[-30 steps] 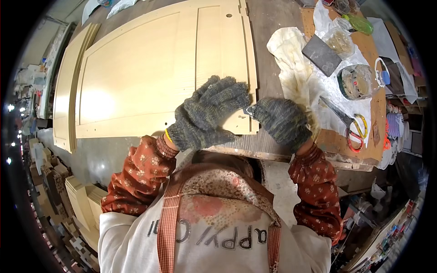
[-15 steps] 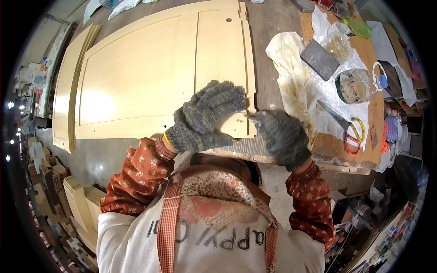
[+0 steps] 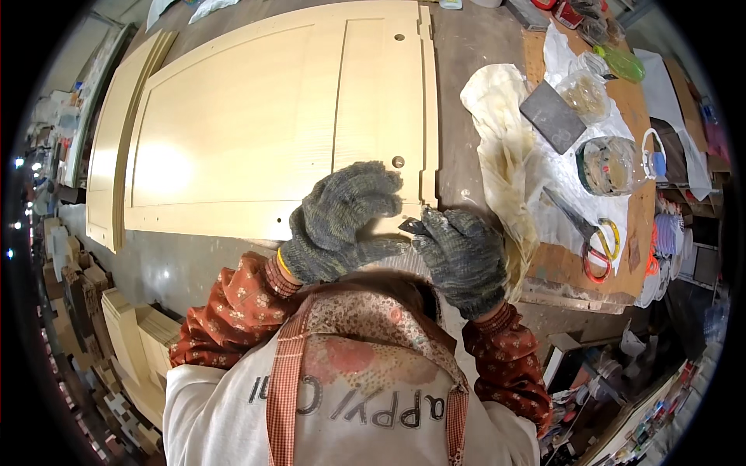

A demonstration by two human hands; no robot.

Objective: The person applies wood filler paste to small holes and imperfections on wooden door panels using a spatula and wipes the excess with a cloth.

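Observation:
A cream-coloured door panel [image 3: 233,140] with recessed sections lies on the bench. My left hand [image 3: 342,221], in a dark grey knitted glove, rests on its near edge by the right corner. Its fingers curve forward and its thumb stands apart, with nothing seen in the grasp. At that same corner my right hand [image 3: 462,260], gloved alike, is closed on a small black flat piece [image 3: 414,226]. Only the tip of this piece shows past the fingers, so its kind is unclear. Round holes sit along the panel's right strip.
Another cream panel [image 3: 128,147] stands along the left. To the right lie a yellowed cloth [image 3: 497,116], a dark grey rectangular pad [image 3: 552,116], a cut clear plastic bottle [image 3: 610,165], scissors [image 3: 598,245] with red and yellow handles, and a green bottle [image 3: 622,64]. Wooden pieces [image 3: 128,334] are stacked at lower left.
My right hand has come left and nearer to me, and the black piece now shows at its fingertips. My left hand has shifted slightly nearer. The view has moved a little.

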